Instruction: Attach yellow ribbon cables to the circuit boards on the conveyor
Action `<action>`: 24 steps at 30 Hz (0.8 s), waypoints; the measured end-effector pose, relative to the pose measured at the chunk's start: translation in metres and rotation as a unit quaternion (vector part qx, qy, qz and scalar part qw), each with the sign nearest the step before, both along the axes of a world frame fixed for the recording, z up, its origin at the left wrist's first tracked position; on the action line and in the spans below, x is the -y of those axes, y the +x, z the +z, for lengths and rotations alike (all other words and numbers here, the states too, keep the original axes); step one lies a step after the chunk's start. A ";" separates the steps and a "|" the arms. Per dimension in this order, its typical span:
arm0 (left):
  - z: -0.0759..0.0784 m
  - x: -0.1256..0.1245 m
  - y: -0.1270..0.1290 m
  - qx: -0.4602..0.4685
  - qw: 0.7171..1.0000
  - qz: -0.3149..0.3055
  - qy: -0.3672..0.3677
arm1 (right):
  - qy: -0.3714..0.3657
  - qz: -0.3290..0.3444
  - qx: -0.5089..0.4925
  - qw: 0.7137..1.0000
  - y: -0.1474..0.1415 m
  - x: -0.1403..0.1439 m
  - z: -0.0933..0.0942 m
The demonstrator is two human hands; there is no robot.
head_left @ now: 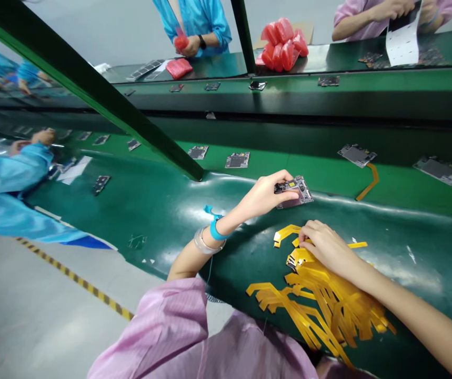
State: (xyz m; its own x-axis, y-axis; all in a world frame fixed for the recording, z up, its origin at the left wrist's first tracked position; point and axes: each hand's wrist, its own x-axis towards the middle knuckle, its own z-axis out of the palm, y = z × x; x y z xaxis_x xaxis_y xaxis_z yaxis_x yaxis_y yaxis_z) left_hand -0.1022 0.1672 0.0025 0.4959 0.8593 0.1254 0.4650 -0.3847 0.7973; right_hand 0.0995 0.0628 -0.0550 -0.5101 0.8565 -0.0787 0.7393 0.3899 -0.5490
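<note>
Holding a small grey-and-silver circuit board [293, 190] by its near-left edge, the left hand [263, 196] has thumb and fingers pinched on it just above the glossy dark green tabletop [158, 210], close to the raised lip where this surface meets the brighter green conveyor belt [312, 168]. A blue wrist strap [216, 227] and a clear bangle [204, 243] sit on that forearm, above a pink sleeve [174, 321]. The right hand [326, 246] lies palm down with fingers curled on the top end of a heap of flat amber-yellow flexible ribbon cables [320, 300] — whether it grips one strip or only presses on them cannot be told. The heap fans out toward the person's body, and a few loose strips poke out to the left of the fingers and one to the right. On the belt beyond lie more boards of the same kind: two bare ones [237, 160] near the slanted dark green frame bar [91, 84], and two further right, each with an amber cable attached [370, 181]. Across the line, a person in a blue coat [198, 21] holds something red, with red-pink bags [283, 45] piled nearby — another person in pink [368, 16] handles a white sheet [401, 39]. At far left, a blue-sleeved arm [8, 179] reaches over the tabletop.
</note>
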 end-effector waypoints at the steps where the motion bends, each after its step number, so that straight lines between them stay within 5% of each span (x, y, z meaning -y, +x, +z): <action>1: 0.001 0.002 0.001 0.004 1.000 -0.003 -0.006 | 0.004 0.000 -0.002 1.000 -0.001 0.001 0.002; 11: 0.001 0.000 0.001 0.068 0.997 -0.012 -0.042 | 0.030 0.055 0.015 0.998 -0.034 -0.028 -0.002; 24: 0.002 0.002 -0.011 0.109 0.988 -0.014 -0.110 | -0.031 0.066 -0.051 0.996 -0.031 -0.037 0.009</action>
